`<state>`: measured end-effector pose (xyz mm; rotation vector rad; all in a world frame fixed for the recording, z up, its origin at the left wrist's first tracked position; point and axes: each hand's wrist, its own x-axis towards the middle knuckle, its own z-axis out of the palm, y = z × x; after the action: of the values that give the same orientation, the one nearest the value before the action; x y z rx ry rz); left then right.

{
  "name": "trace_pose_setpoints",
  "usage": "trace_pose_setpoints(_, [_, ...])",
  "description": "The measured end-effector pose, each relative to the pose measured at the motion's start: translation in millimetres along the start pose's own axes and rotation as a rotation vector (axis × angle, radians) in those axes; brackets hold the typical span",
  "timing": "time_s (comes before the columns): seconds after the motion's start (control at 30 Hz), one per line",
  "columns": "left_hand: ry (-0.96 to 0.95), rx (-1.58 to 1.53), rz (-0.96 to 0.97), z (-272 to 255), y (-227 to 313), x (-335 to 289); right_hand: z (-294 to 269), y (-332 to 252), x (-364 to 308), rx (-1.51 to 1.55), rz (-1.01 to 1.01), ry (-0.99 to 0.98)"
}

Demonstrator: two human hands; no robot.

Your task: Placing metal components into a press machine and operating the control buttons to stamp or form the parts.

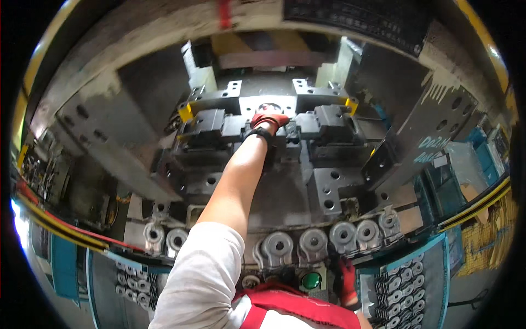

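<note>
My left hand, in a red glove, is stretched far forward into the middle of the press tooling. Just beyond it shows a round metal piece, and the hand seems to touch it. Most of its fingers are hidden, so the grip does not show. Low on the right, my right hand wears a red glove with dark fingertips. These reach up to the lower left edge of a ring-ended metal part standing in the front row. Whether they close on that part is unclear against the dark background.
Dark die blocks flank my left hand, with yellow pieces beside them. More ring-ended parts line the front ledge. A green button sits close to my body. Blue-edged bins of similar parts stand on both sides.
</note>
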<state>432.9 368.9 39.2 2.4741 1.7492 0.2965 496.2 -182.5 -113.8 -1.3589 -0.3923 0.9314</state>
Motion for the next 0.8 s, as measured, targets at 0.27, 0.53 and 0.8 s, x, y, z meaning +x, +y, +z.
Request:
trace_pose_setpoints(0.27, [-0.167, -0.226, -0.316, -13, 20, 4, 30, -13, -35, -0.187, 0.021, -0.032])
trace_pose_setpoints(0.53, [0.213, -0.232, -0.172, -87, 35, -65, 63, -44, -36, -0.803, -0.212, -0.304])
trace_pose_setpoints(0.8, [0.249, -0.582, 0.426, -111, -3, -300, 121, -33, 12, -1.112, -0.492, -0.45])
